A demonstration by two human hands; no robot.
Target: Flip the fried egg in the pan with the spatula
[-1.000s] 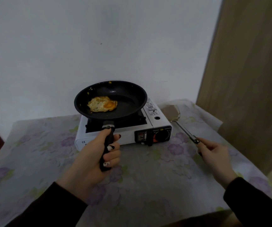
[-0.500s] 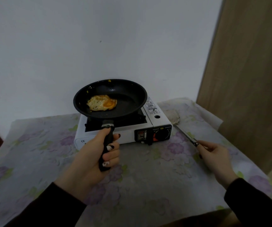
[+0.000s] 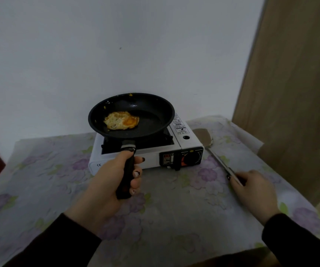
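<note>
Left hand [image 3: 105, 187] grips the pan [image 3: 155, 120] handle, right hand [image 3: 255, 189] holds the spatula [image 3: 203, 136] at the table's [image 3: 174, 218] right edge; next, slide it under the egg [image 3: 121, 120].

Dark non-stick pan [image 3: 151, 120] with a faint sheen, matt black plastic handle [image 3: 126, 176] and a metal collar at its 12 o'clock end. Glossy white enamelled stove [image 3: 128, 162]; shiny metal spatula [image 3: 205, 138] at its 3 o'clock. Smooth floral cloth [image 3: 39, 180] underneath, matt wood-grain panel [image 3: 294, 93] at 2 o'clock.

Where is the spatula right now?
In the head view, the spatula is on the right, its blade beside the stove over the flowered table, and the right hand holds its handle.
</note>
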